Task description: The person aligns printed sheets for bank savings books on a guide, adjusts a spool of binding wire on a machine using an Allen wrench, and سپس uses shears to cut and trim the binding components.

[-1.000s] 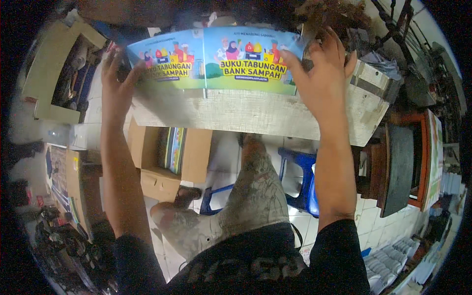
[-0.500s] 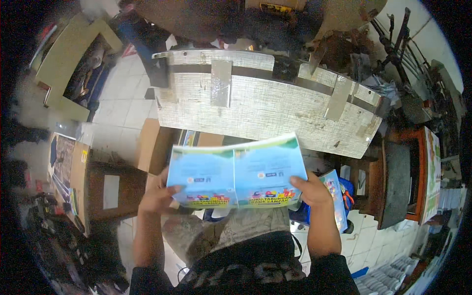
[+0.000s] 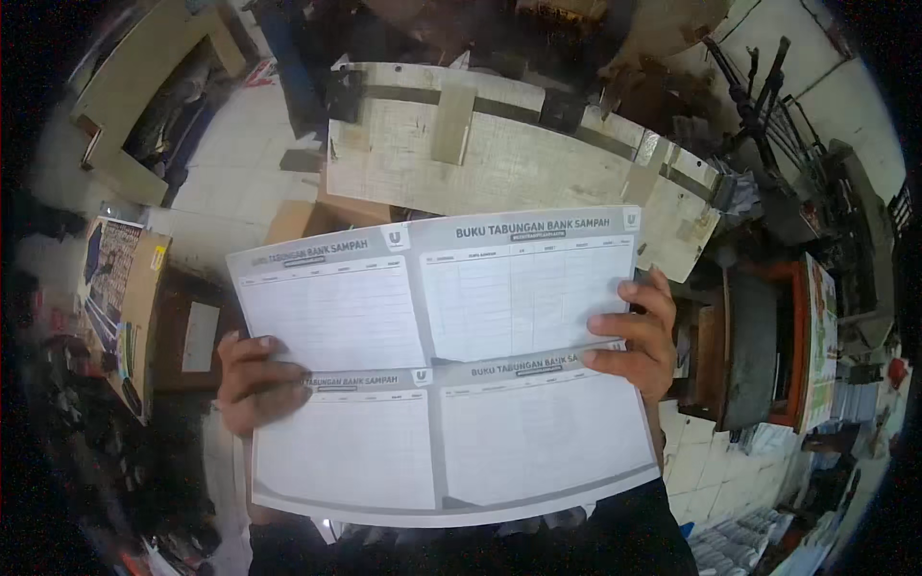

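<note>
The printed paper (image 3: pixel 538 427) is up on the near side of the bench (image 3: pixel 547 163), its long way going side to side, much like the bench's. The left hand (image 3: pixel 254 384) and right hand (image 3: pixel 639 341) grip its two sides, fingers curled over; the right is nearer the bench.

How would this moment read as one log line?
left hand: holds left side of paper | right hand: holds its right side | paper: grey-white, ruled | whitish board: beyond paper
</note>
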The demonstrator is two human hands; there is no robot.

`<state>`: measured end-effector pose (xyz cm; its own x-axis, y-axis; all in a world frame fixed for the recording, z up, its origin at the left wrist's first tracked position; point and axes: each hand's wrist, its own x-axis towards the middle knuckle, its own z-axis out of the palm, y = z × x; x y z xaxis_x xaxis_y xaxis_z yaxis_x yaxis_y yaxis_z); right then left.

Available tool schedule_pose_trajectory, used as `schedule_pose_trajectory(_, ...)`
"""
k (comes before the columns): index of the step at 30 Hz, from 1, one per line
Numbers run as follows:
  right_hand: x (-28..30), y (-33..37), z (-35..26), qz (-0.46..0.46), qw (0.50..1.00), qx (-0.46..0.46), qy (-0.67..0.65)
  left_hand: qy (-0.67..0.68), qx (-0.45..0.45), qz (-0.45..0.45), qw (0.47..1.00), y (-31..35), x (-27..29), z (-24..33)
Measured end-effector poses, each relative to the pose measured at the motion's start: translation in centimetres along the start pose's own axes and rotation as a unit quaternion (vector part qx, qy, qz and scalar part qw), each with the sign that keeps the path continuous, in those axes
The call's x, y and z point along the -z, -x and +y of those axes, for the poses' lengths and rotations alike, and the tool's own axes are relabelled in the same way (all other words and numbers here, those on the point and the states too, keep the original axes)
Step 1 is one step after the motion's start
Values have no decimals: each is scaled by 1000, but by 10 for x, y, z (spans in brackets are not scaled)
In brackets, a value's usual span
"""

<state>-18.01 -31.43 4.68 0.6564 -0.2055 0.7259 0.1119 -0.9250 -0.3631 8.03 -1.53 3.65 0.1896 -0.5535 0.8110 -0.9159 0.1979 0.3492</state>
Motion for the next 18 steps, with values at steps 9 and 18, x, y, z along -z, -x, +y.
schedule_pose_trajectory(9, -1, 2, -18, 68, 994, 89, 18, -54, 23, 86, 995, 14, 14, 20)
schedule_pose_trajectory(18, 7, 8, -2, 8, 991, 136, 8, -71, 20, 88, 993, 23, 35, 24)
